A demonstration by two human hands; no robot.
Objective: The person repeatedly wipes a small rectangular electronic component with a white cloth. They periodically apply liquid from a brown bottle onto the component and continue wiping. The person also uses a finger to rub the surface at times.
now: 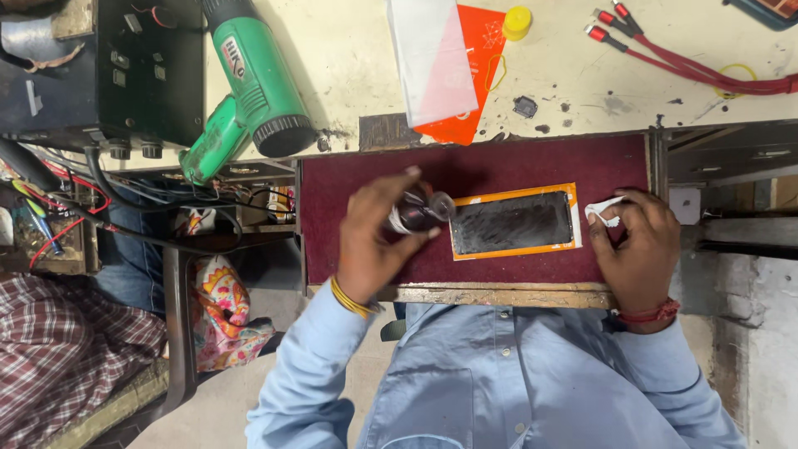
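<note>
- Head view: the left hand [374,237] has its fingers closed around a small dark bottle [418,211], tipped toward the near end of a phone panel [513,222].
- The right hand [640,245] pinches a white wipe [603,209] in its fingers, just beside the panel's other end.
- The panel lies flat between the two hands on a maroon mat [499,166].
- Beyond the fingers, on the pale surface [349,50], lie a green heat gun [249,91], an orange card [474,75] and red cables [690,62].
</note>
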